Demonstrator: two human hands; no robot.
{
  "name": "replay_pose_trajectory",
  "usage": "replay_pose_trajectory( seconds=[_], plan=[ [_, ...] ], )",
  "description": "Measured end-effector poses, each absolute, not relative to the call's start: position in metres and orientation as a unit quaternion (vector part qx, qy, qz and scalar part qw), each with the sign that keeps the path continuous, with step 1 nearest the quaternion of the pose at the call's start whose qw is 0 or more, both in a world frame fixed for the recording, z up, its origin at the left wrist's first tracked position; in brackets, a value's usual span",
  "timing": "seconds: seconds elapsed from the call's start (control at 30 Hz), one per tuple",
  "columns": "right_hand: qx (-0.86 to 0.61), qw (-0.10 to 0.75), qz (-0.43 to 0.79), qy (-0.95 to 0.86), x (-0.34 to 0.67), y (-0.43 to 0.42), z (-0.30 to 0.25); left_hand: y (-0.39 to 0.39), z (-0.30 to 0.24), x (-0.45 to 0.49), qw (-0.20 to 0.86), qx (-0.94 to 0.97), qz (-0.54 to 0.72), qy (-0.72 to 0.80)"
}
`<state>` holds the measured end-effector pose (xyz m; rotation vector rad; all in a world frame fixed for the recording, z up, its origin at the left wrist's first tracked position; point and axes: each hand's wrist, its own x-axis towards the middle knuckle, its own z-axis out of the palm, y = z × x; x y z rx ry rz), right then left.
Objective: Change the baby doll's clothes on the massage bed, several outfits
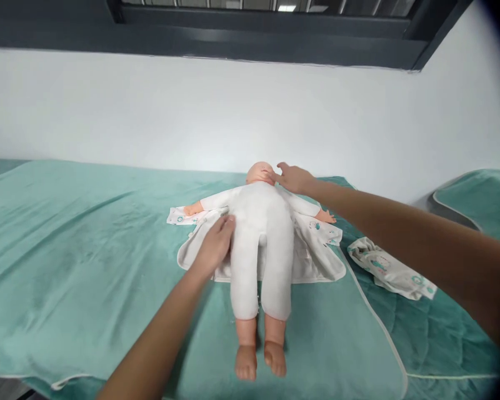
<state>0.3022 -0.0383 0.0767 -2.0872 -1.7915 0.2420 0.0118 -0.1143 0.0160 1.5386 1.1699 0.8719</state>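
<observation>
A baby doll (258, 214) with a white cloth body lies on its back, its bare feet pointing toward me and its arms spread. Under it is an opened white baby shirt (316, 266) with printed sleeves; the doll's arms rest on top of the sleeves. My left hand (217, 241) lies against the left side of the doll's hip, fingers stretched out and not wrapped round it. At the doll's head, my right hand (295, 179) is open with the thumb apart, its fingertips at or touching the side of the head.
A crumpled white printed garment (389, 269) lies to the right on a darker green quilted cover (441, 333). The light green blanket (87, 250) spreads under the doll and to the left. Behind stands a white wall (150, 111) below a dark window frame (254, 36).
</observation>
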Motion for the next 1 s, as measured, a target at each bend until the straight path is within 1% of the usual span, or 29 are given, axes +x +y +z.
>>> replay_pose_trajectory(
  seconds=[0.07,0.13,0.17,0.23,0.33,0.37,0.43,0.47,0.53,0.7,0.87,0.93,1.0],
  plan=[
    [-0.731,0.252,0.043,-0.633,0.285,-0.035,0.095,-0.097,0.021,0.009,0.394,0.662,0.353,0.531],
    [-0.704,0.321,0.052,-0.631,0.253,-0.030,0.107,-0.081,0.023,0.011,0.274,0.704,0.344,0.558],
    [-0.685,0.326,0.063,-0.648,0.233,-0.027,0.109,-0.074,0.022,0.013,0.215,0.731,0.328,0.559],
    [-0.637,0.256,0.074,-0.723,0.195,-0.020,0.107,-0.067,0.017,0.018,0.109,0.787,0.271,0.543],
    [-0.594,0.078,0.032,-0.800,0.155,-0.009,0.092,-0.065,0.003,0.023,0.004,0.831,0.183,0.525],
    [-0.595,0.032,0.028,-0.803,0.149,-0.006,0.086,-0.066,-0.001,0.023,-0.007,0.832,0.172,0.527],
    [-0.605,-0.022,0.048,-0.794,0.146,-0.003,0.077,-0.066,-0.009,0.021,-0.003,0.824,0.177,0.539],
    [-0.608,-0.035,0.068,-0.791,0.148,-0.003,0.073,-0.065,-0.011,0.020,0.007,0.818,0.186,0.545],
    [-0.609,-0.033,0.091,-0.787,0.155,-0.005,0.068,-0.063,-0.014,0.018,0.030,0.804,0.207,0.556],
    [-0.621,0.050,0.097,-0.776,0.169,-0.016,0.061,-0.060,-0.016,0.012,0.061,0.763,0.256,0.590],
    [-0.626,0.133,0.114,-0.760,0.180,-0.032,0.060,-0.058,-0.016,0.011,0.062,0.739,0.260,0.619],
    [-0.621,0.177,0.111,-0.756,0.188,-0.042,0.064,-0.055,-0.016,0.009,0.085,0.731,0.269,0.621],
    [-0.613,0.217,0.119,-0.750,0.198,-0.052,0.070,-0.051,-0.016,0.006,0.135,0.699,0.315,0.628]
  ],
)
